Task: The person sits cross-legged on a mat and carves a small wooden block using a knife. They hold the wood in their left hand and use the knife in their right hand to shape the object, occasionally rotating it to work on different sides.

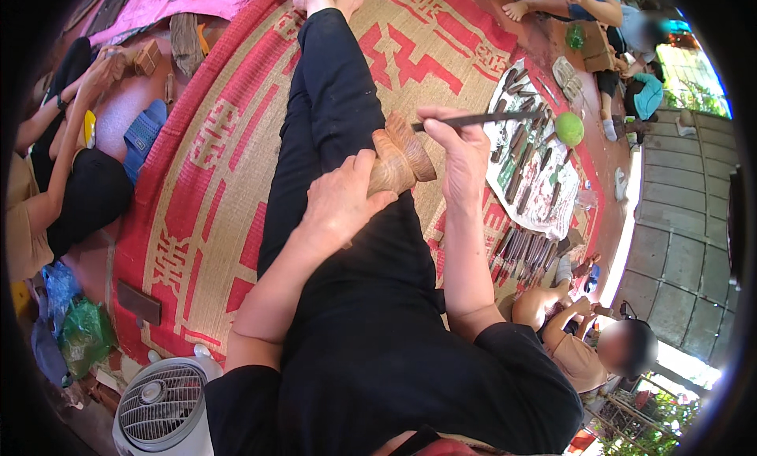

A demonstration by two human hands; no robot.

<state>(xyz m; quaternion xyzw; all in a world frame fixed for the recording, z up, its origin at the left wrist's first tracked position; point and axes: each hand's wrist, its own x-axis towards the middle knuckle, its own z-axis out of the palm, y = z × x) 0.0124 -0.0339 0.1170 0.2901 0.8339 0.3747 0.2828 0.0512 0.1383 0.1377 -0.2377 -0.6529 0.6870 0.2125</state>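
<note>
A carved piece of light brown, grained wood [397, 166] rests over my outstretched legs, waisted and flared at its far end. My left hand [341, 194] is closed round its near part, with the thumb lying along the lower side. In my right hand [460, 150] is a long, thin, dark carving tool [490, 118], pinched between thumb and fingers. One end of the tool meets the flared end of the wood; its other end points right, over the laid-out tools. Exactly how its tip touches the wood is too small to tell.
Several carving tools lie on a white cloth [505, 168] to the right, with another row [524, 251] nearer me. Beside the cloth is a round green fruit [569, 128]. A fan [162, 405] stands at lower left, near plastic bags [85, 338]. Other people sit on both sides.
</note>
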